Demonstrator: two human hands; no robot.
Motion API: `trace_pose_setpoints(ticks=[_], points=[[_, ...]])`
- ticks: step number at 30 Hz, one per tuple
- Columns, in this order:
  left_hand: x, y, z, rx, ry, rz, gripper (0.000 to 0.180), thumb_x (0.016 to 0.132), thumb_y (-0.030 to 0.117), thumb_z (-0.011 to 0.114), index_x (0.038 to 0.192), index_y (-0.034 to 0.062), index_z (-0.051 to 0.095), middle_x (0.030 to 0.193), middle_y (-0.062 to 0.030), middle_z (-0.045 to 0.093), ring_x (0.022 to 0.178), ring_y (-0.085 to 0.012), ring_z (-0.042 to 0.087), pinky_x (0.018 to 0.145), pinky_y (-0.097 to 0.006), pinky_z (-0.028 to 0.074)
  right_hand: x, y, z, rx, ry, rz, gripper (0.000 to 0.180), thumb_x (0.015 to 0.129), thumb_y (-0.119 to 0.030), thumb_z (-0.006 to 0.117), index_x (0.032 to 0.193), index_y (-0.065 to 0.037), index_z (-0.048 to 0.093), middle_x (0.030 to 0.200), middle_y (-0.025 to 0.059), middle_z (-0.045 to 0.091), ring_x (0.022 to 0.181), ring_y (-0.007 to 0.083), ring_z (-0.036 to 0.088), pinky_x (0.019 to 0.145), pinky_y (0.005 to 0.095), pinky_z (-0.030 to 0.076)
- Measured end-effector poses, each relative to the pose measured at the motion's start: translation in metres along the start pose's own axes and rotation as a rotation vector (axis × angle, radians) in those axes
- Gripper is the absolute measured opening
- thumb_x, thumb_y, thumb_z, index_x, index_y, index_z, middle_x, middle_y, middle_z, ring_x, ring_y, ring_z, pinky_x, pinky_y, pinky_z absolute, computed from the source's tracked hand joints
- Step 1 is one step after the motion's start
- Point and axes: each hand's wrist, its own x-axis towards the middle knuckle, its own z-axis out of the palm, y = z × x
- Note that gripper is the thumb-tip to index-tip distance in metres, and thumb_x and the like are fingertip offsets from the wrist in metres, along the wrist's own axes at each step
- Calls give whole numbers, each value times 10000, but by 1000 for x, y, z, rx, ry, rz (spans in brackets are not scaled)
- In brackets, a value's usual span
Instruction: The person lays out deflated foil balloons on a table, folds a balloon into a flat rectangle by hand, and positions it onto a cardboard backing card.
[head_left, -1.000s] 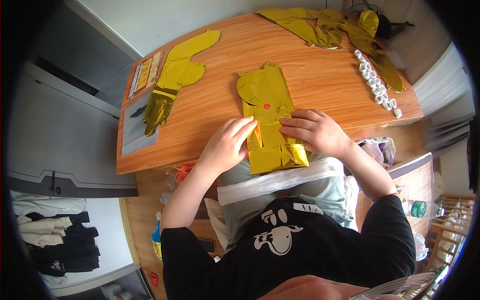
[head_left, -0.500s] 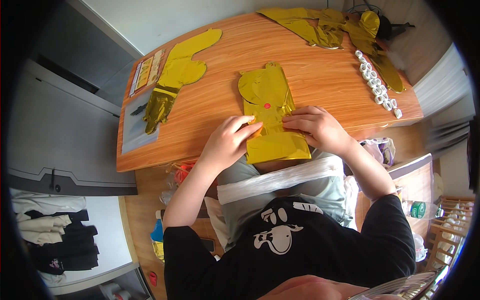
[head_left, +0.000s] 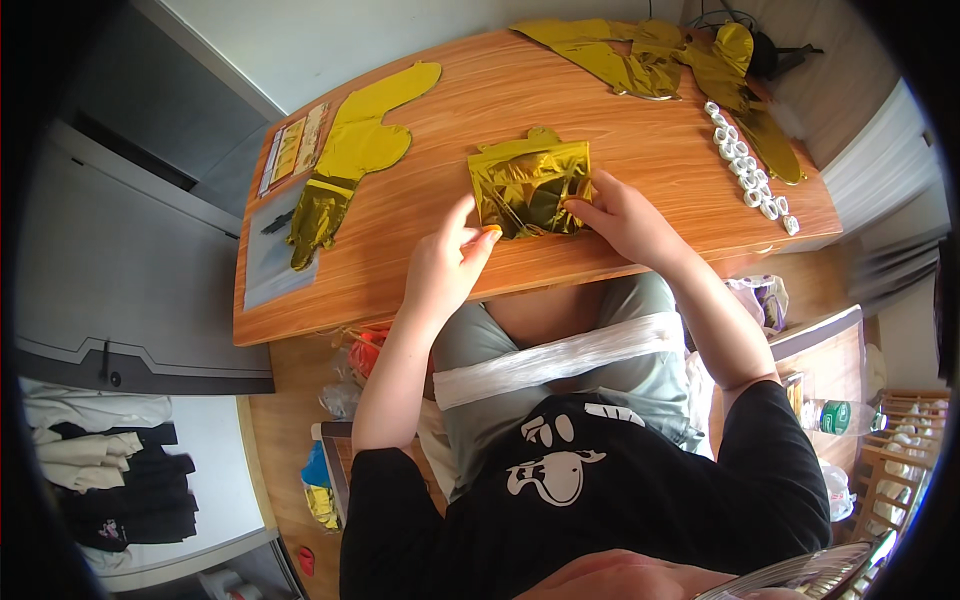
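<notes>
A flat gold foil balloon (head_left: 528, 187), folded into a short rectangle, lies on the wooden table (head_left: 420, 250) in front of me. My left hand (head_left: 448, 258) pinches its lower left corner with thumb and fingers. My right hand (head_left: 622, 215) presses on its right edge, fingers bent over the foil. Both forearms come up from the lower edge, over my lap.
Another deflated gold balloon (head_left: 352, 158) lies at the table's left, beside a printed card (head_left: 291, 148) and a clear sheet (head_left: 270, 250). More crumpled gold foil (head_left: 650, 55) sits at the far right, with a row of small white rolls (head_left: 748, 168). Bags lie under the table.
The balloon, stretched long toward me a second ago, has been folded up into a shorter rectangle. Both hands moved away from my body with it.
</notes>
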Motion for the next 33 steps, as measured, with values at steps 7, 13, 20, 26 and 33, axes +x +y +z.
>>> trace_pose_setpoints(ticks=[7, 13, 20, 26, 33], points=[[3, 1, -1, -181, -11, -198, 770, 925, 109, 761, 1575, 98, 349, 997, -156, 771, 878, -209, 752, 795, -325, 579, 11, -9, -1, -54, -25, 102, 467, 983, -265, 688, 1350, -11, 552, 808, 113, 688, 699, 172, 599, 678, 337, 487], [4, -4, -2, -187, -58, -149, 799, 897, 47, 771, 1576, 105, 353, 975, -130, 754, 862, -197, 742, 803, -319, 586, 16, -1, 1, -40, -39, 92, 539, 973, -268, 697, 1412, -11, 521, 874, 147, 718, 761, 191, 652, 730, 331, 512], [19, 14, -16, -105, -153, -250, 844, 876, 110, 802, 1582, 81, 342, 1231, -173, 663, 958, -202, 727, 824, -331, 587, 20, -5, 3, -94, -21, 127, 594, 948, -250, 707, 1455, -21, 498, 933, 189, 733, 846, 254, 704, 799, 354, 531], [57, 12, -16, 311, -275, -84, 802, 923, 303, 750, 1592, 117, 349, 1563, -179, 399, 1298, -289, 562, 1050, -423, 498, 27, 2, 10, -134, 30, 119, 680, 908, -258, 743, 1489, -30, 475, 997, 208, 735, 901, 286, 718, 821, 371, 541], [80, -14, 16, 423, -466, 276, 687, 1047, 467, 530, 1612, 140, 315, 1700, -152, 210, 1583, -320, 151, 1281, -502, 146, 31, 8, 12, -176, 49, 140, 682, 901, -247, 749, 1487, -25, 481, 981, 202, 739, 899, 285, 727, 808, 368, 547]])
